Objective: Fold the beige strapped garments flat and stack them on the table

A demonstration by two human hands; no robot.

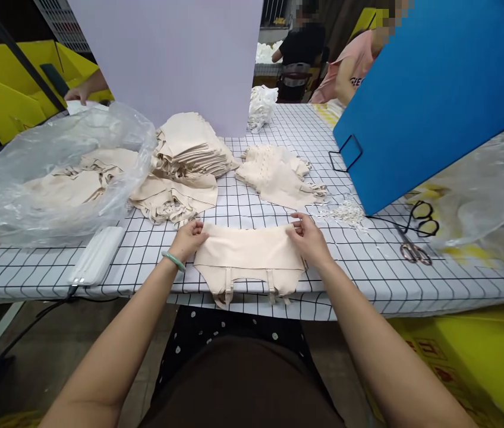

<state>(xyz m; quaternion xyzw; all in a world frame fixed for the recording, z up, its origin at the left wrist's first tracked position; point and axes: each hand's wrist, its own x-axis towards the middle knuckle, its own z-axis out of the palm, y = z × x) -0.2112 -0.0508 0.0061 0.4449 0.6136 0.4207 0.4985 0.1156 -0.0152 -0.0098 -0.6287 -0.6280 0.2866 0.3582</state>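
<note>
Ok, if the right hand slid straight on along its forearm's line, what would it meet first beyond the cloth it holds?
Probably the loose heap of cream pieces, lying ahead of the right hand and the cloth, though depth is hard to judge from this one view.

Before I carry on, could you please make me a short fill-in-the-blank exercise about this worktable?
1. The left hand pinches the beige garment near its left end; the right hand near its ____ end.
2. A green bangle is worn on the person's ____ side.
3. The lavender board stands left of another board coloured ____.
4. The white tablecloth has a grid of ____ lines.

Missing words: right; left; blue; black.
</note>
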